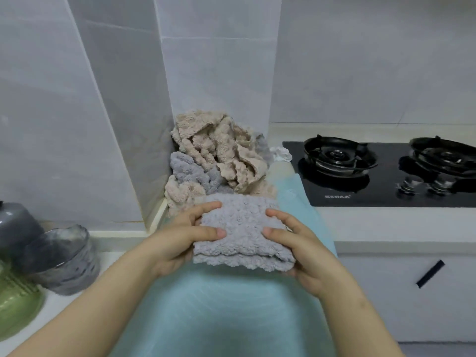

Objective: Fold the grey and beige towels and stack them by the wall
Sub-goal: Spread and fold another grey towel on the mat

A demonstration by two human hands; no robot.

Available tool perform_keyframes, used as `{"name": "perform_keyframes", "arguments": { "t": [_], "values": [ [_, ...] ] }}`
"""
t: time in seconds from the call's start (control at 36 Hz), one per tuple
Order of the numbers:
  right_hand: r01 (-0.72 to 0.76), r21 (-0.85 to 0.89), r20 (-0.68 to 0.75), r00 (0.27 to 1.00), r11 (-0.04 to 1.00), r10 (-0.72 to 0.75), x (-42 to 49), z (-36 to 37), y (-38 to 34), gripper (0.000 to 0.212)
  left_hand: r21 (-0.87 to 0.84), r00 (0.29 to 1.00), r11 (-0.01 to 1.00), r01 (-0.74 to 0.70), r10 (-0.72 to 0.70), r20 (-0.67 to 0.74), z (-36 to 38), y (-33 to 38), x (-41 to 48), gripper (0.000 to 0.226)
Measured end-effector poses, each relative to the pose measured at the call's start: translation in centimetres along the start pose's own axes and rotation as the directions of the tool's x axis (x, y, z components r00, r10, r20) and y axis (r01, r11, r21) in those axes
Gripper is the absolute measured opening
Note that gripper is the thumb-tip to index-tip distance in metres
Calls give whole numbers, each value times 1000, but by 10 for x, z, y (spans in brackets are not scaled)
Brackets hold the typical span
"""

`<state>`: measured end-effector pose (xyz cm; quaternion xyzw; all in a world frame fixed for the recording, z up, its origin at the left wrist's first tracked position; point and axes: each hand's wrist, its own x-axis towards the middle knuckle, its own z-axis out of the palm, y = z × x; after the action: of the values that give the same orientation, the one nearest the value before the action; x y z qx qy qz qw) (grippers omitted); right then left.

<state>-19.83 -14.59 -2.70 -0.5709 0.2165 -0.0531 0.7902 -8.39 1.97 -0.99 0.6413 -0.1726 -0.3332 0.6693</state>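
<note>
Head view, nearest first: I am leaning over a blue-green cloth [219,310] that is covering the counter, and I judge it is serving as a soft, flat place for folding. Just past my wrists I am holding the folded grey towel [242,228], my left hand [180,240] gripping its left edge and my right hand [306,253] its right edge. Thumbs and forefingers are curling over the top and the other fingers are hiding beneath, so the layers are being pressed together rather than springing open. Whether it is resting on the cloth or lifted just off it, I cannot tell. Beyond it, touching its far edge, the unfolded heap is waiting: a loose grey towel [190,171] and crumpled beige towels [219,148], piling into the corner of the tiled wall [213,73]. I am probably meaning to start the stack there, though the heap is taking up that spot. Off to the right, the black stove [386,173] is sitting well apart.
</note>
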Motion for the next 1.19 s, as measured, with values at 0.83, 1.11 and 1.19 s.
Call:
{"name": "perform_keyframes", "arguments": {
  "t": [0.83,1.11,1.19],
  "values": [
    [103,173,-634,772,979,31,-182,-371,-114,46,190,859,957,219,-281,427,467,23,82,60],
    [118,137,-729,685,983,19,-143,-491,-149,43,214,819,961,177,-264,509,581,12,183,64],
    [111,103,-737,676,988,1,-117,-534,-172,42,181,818,970,160,-233,526,614,14,228,66]
  ]
}}
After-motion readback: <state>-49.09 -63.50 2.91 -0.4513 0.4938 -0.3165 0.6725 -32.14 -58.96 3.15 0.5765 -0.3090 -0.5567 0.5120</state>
